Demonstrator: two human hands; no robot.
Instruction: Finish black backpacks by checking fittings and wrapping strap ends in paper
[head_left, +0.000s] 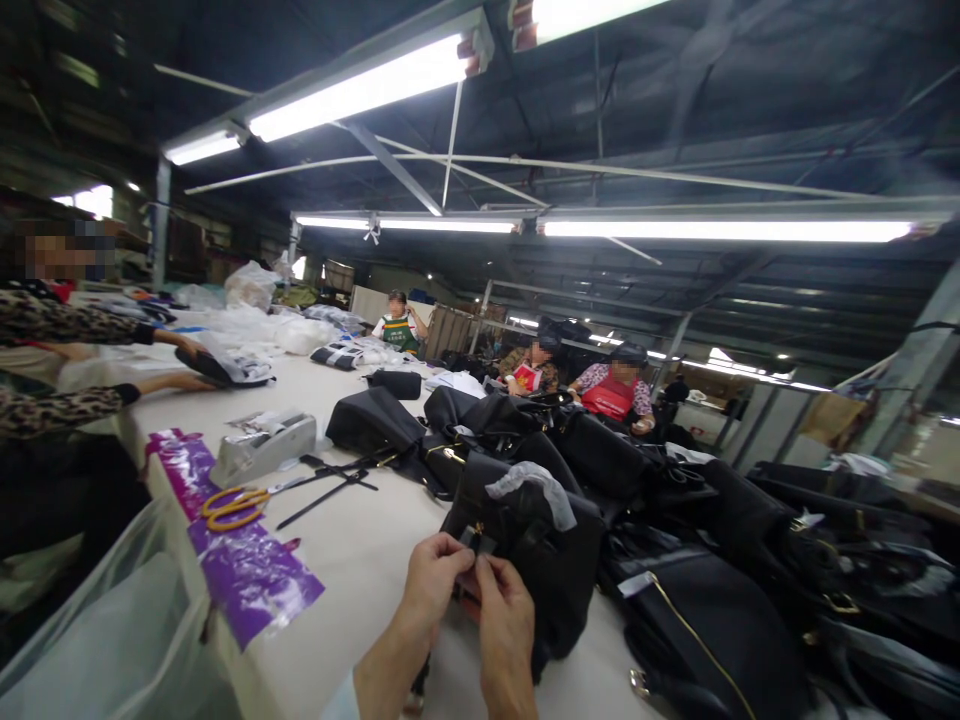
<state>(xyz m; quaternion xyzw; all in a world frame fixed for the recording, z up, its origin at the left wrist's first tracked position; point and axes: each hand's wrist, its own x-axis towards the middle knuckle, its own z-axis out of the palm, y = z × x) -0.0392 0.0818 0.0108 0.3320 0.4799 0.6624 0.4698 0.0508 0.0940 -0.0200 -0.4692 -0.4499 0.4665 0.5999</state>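
In front of me on the white table stands a black handbag [559, 570], its handle wrapped in crumpled white paper [536, 490]. Small gold hardware [478, 529] shows on its front, just above my fingertips. My left hand [433, 582] is closed in a pinch on a small dark strip [471, 540] at the front of the bag. My right hand [506, 610] pinches the same strip from the right, thumbs nearly touching. The fingers partly hide the strip, and I cannot tell how it joins the bag.
Yellow-handled scissors [236, 508] lie on purple plastic packaging [255, 575] at left, beside a tape dispenser [266, 445] and black straps [330, 490]. Black bags [712, 620] pile up to the right and behind. At far left a co-worker's hands [191, 360] hold a dark item.
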